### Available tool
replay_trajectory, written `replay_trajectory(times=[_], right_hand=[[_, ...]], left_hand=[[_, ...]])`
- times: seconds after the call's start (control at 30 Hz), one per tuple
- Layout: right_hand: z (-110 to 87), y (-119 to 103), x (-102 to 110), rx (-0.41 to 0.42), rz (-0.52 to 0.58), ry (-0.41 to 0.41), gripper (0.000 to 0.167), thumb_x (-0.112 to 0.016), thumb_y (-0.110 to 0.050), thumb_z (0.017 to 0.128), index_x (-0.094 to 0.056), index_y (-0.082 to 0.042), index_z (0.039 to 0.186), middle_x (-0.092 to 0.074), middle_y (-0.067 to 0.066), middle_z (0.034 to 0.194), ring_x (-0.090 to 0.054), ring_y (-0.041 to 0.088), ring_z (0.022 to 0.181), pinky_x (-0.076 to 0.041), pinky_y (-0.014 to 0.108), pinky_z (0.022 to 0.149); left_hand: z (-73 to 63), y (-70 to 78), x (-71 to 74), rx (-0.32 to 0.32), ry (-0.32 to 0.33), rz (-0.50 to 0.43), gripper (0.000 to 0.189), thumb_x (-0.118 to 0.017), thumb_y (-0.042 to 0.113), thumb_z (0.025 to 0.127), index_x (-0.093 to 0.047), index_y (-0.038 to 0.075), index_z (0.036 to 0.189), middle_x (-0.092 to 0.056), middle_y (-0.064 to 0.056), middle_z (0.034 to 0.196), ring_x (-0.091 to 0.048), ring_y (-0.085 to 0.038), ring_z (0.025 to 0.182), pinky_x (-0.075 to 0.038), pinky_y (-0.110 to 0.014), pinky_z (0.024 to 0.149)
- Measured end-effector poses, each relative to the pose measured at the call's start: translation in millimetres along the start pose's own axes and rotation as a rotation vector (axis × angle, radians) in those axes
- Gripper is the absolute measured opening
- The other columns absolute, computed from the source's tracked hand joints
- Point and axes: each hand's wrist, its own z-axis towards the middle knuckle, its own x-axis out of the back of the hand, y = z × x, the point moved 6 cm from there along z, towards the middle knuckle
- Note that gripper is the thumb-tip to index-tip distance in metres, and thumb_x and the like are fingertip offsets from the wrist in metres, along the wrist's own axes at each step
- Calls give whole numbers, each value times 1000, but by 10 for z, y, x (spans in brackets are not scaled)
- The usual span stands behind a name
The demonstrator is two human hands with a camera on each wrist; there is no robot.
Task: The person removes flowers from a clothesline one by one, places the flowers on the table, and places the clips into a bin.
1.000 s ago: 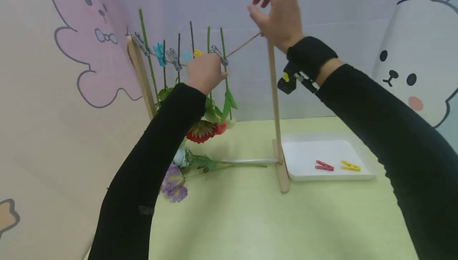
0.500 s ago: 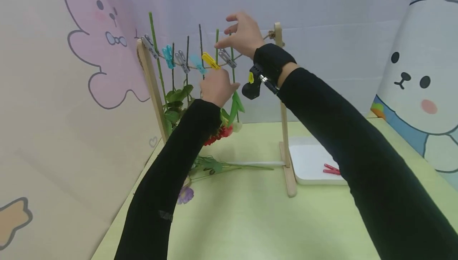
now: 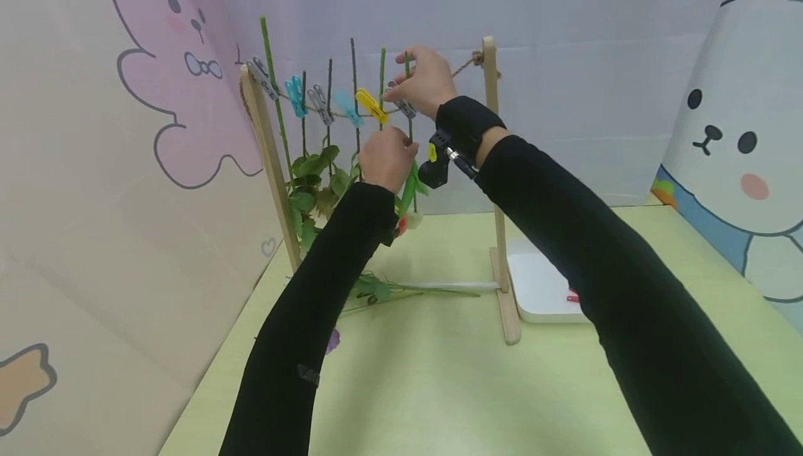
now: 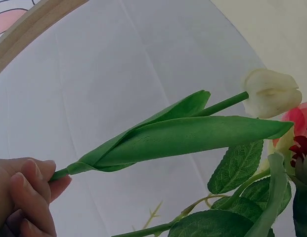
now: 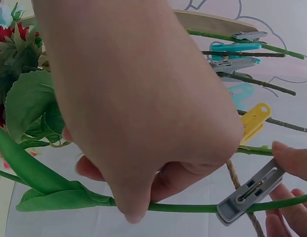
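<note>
Below the line, my left hand (image 3: 385,157) pinches the green stem of a white tulip (image 4: 272,94) just above its leaves. The tulip hangs head down, its stem crossing the twine (image 5: 233,174) under a grey clothespin (image 5: 249,192). My right hand (image 3: 429,83) is at that clothespin, thumb on its handle end and the other fingers behind, near the stem. Left of it, a yellow clothespin (image 3: 371,105) clips another stem. Further along, light-blue (image 3: 347,107), grey (image 3: 320,104) and turquoise (image 3: 295,96) clothespins hold more upside-down flowers.
The twine runs between two wooden posts, the right post (image 3: 495,163) standing beside a white tray (image 3: 539,282). A red clothespin (image 3: 573,295) in the tray is partly hidden by my right sleeve. Loose flower stems (image 3: 433,291) lie on the table (image 3: 452,386).
My right hand has come down and left from the right post's top to the grey clothespin. My left hand has shifted slightly lower along the hanging stems. The head view has shifted a little.
</note>
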Motion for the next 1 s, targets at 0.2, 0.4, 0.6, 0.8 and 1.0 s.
replay_trajectory(times=[0.2,0.4,0.6,0.8,1.0], right_hand=[[-25,16,-6,21,8,22,54,-68,-17,83,-43,-13,131,-59,8,111,-57,19,98,-43,24,79],[-59,27,22,51,3,33,51,-65,-17,86,-40,-11,130,-60,10,109,-56,20,95,-41,24,78],[-71,-5,19,92,39,82,44,-64,-15,87,-44,-8,126,-61,8,101,-57,20,92,-43,23,80],[-53,-10,44,80,152,146,36,-65,-14,85,-49,-9,117,-56,-3,86,-56,16,86,-41,23,76],[-33,-6,95,108,209,205,33,-66,-15,85,-50,-9,113,-55,-8,79,-50,9,78,-35,22,66]], left_hand=[[-18,-8,3,3,2,-21,26,-56,31,92,-71,12,83,-68,-5,77,-60,-19,68,-47,-34,61],[-56,15,-7,-18,-13,-43,24,-56,30,92,-71,12,87,-69,-4,81,-61,-18,70,-49,-35,65],[-81,34,-63,-14,-33,-45,24,-57,30,92,-72,12,87,-69,-3,80,-60,-18,69,-49,-35,65],[-134,82,-91,-57,-27,-32,25,-55,26,93,-70,11,80,-67,-3,79,-60,-19,70,-45,-31,57],[-205,144,-87,-110,-14,-82,40,-50,24,90,-43,12,52,-37,1,54,-32,-14,52,-22,-26,46]])
